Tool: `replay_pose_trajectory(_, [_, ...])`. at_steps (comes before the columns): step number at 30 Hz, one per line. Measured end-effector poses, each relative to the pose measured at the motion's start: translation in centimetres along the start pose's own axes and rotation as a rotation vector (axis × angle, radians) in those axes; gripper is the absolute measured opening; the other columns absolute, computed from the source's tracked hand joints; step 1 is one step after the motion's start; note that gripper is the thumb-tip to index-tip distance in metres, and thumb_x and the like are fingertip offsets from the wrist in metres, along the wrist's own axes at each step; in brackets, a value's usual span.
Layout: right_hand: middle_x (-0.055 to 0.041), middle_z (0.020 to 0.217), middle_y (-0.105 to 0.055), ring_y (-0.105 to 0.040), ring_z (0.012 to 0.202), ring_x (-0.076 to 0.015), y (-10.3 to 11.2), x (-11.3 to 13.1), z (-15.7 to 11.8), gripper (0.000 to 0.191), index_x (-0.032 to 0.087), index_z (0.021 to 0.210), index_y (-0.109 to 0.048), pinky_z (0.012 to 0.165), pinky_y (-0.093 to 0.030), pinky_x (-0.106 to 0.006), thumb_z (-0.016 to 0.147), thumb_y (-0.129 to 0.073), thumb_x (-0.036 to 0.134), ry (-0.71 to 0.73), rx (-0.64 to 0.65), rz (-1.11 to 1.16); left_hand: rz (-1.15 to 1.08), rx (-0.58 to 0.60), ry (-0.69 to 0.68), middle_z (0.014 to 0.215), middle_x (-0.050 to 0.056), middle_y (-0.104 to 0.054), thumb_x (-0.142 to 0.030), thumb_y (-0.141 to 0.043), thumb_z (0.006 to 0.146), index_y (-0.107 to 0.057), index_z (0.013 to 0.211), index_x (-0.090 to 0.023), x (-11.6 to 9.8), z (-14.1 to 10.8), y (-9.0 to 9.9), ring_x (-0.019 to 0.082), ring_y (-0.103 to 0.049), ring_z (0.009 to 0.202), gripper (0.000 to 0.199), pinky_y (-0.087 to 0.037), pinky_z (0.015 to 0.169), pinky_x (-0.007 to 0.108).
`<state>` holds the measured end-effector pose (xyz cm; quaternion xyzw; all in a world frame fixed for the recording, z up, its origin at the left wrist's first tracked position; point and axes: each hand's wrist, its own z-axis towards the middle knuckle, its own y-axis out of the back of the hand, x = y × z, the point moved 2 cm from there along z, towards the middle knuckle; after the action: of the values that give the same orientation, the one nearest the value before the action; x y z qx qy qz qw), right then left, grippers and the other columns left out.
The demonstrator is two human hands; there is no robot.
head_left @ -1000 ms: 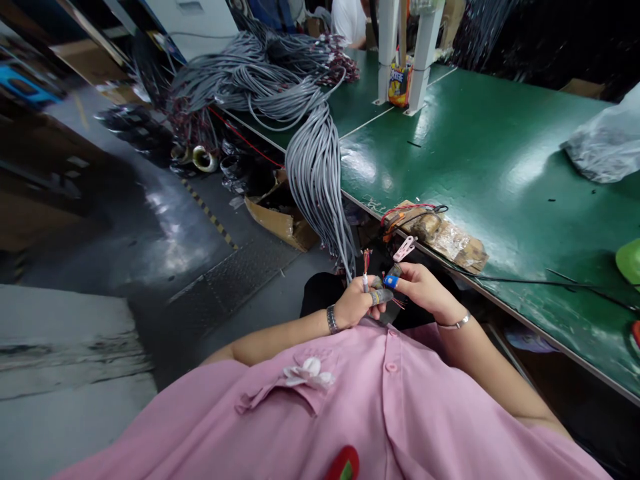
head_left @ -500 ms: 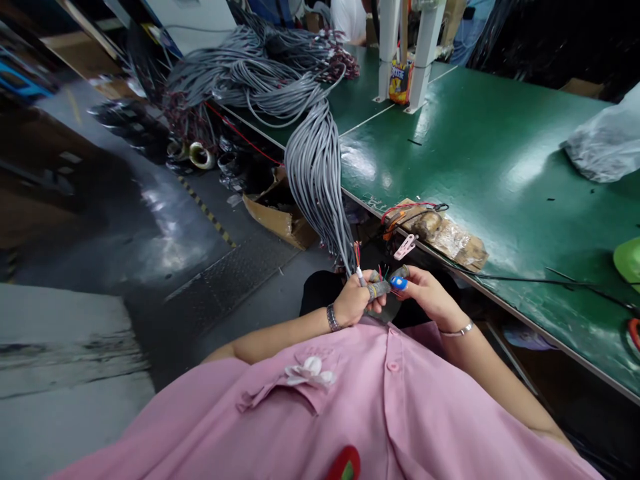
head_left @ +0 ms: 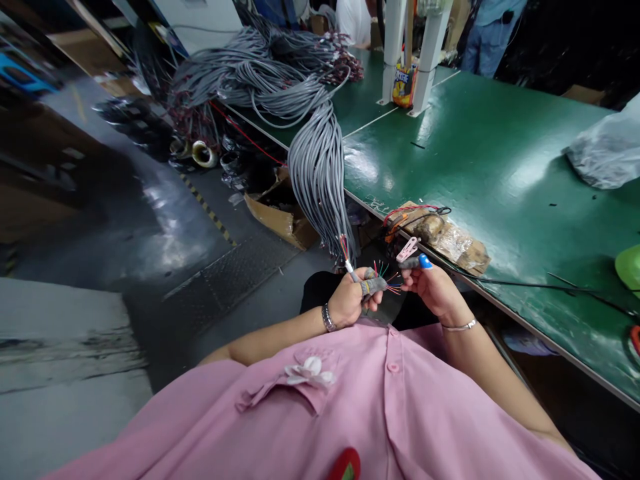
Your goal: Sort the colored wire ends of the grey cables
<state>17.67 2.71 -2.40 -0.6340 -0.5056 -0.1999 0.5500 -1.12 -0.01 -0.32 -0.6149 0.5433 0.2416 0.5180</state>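
Observation:
My left hand (head_left: 351, 297), with grey covers on thumb and finger, is closed around a grey cable. Thin coloured wires (head_left: 383, 270) fan out from its grip toward the right. On the other side of the hand a stripped cable end (head_left: 345, 250) with a white section and reddish wires points up. My right hand (head_left: 436, 288) is just right of the fanned wires, its fingers curled and a blue-covered thumb against a grey-covered finger. Whether a wire is between them is too small to see. Behind the left hand hangs a thick bundle of grey cables (head_left: 320, 173).
The green table (head_left: 480, 147) carries a taped cardboard piece (head_left: 453, 243) at its edge, with a pink clip (head_left: 407, 249) beside it. A plastic bag (head_left: 605, 153) lies at right. Below the table is an open cardboard box (head_left: 277, 217). A person (head_left: 490, 37) stands beyond the table.
My right hand has moved away from the left, up and to the right, its thumb now higher. The wires in my left hand show more fully, spread apart. My left hand shifted slightly left.

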Motion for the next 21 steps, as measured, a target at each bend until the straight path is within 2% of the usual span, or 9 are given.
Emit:
replay_pose_trajectory(4, [-0.0038, 0.083, -0.065, -0.055, 0.062, -0.0103, -0.5, 0.1, 1.4, 0.046, 0.018, 0.091, -0.067, 0.061, -0.053, -0.026, 0.079, -0.060, 0.062, -0.030, 0.023, 0.083, -0.067, 0.028, 0.019, 0.053, 0.001, -0.061, -0.035, -0.072, 0.070, -0.051, 0.071, -0.016, -0.7, 0.1, -0.9, 0.009, -0.049, 0.035, 0.028, -0.032, 0.034, 0.018])
replay_pose_trajectory(6, [-0.0022, 0.079, -0.063, -0.051, 0.059, -0.0094, -1.2, 0.2, 2.0, 0.044, 0.019, 0.089, -0.066, 0.058, -0.050, -0.025, 0.079, -0.062, 0.061, 0.051, 0.003, 0.052, -0.082, 0.029, 0.030, 0.053, 0.000, -0.061, -0.034, -0.073, 0.069, -0.051, 0.071, -0.016, -1.1, 0.2, -1.3, 0.009, -0.049, 0.035, 0.028, -0.031, 0.034, 0.018])
replay_pose_trajectory(10, [0.0013, 0.063, -0.056, -0.044, 0.053, -0.0086, -1.7, 0.1, 2.4, 0.041, 0.018, 0.076, -0.063, 0.054, -0.043, -0.023, 0.081, -0.062, 0.059, 0.344, -0.252, -0.112, -0.091, 0.013, 0.047, 0.052, 0.000, -0.060, -0.033, -0.073, 0.068, -0.052, 0.070, -0.016, -1.4, 0.7, -1.7, 0.008, -0.048, 0.036, 0.027, -0.031, 0.035, 0.018])
replay_pose_trajectory(12, [0.0002, 0.063, -0.056, -0.046, 0.055, -0.0098, -1.6, 0.0, 2.4, 0.045, 0.019, 0.073, -0.062, 0.056, -0.043, -0.024, 0.083, -0.055, 0.063, 0.412, -0.322, -0.142, -0.082, 0.014, 0.049, 0.052, 0.000, -0.060, -0.033, -0.072, 0.069, -0.053, 0.070, -0.016, -1.3, 1.0, -1.6, 0.008, -0.047, 0.036, 0.026, -0.031, 0.035, 0.019])
replay_pose_trajectory(14, [-0.0014, 0.067, -0.059, -0.048, 0.057, -0.0109, -1.6, -0.2, 2.7, 0.051, 0.020, 0.075, -0.062, 0.057, -0.045, -0.025, 0.084, -0.049, 0.068, 0.371, -0.280, -0.077, -0.066, 0.020, 0.052, 0.052, 0.000, -0.060, -0.032, -0.072, 0.069, -0.053, 0.069, -0.015, -1.1, 1.2, -1.6, 0.008, -0.047, 0.036, 0.025, -0.032, 0.035, 0.019])
replay_pose_trajectory(17, [-0.0026, 0.075, -0.062, -0.052, 0.060, -0.0125, -1.9, -0.2, 3.2, 0.052, 0.021, 0.082, -0.063, 0.057, -0.048, -0.026, 0.079, -0.052, 0.072, 0.232, -0.172, 0.062, -0.052, 0.020, 0.055, 0.053, 0.000, -0.060, -0.034, -0.072, 0.069, -0.054, 0.070, -0.015, -0.8, 1.5, -1.7, 0.008, -0.048, 0.036, 0.026, -0.031, 0.036, 0.019])
replay_pose_trajectory(21, [-0.0014, 0.072, -0.062, -0.054, 0.061, -0.0133, -2.2, 0.0, 3.5, 0.049, 0.022, 0.080, -0.061, 0.059, -0.050, -0.027, 0.075, -0.059, 0.070, 0.199, -0.207, 0.166, -0.031, 0.010, 0.071, 0.053, 0.000, -0.060, -0.035, -0.073, 0.067, -0.054, 0.069, -0.015, -0.6, 1.8, -1.9, 0.008, -0.048, 0.035, 0.027, -0.030, 0.036, 0.018])
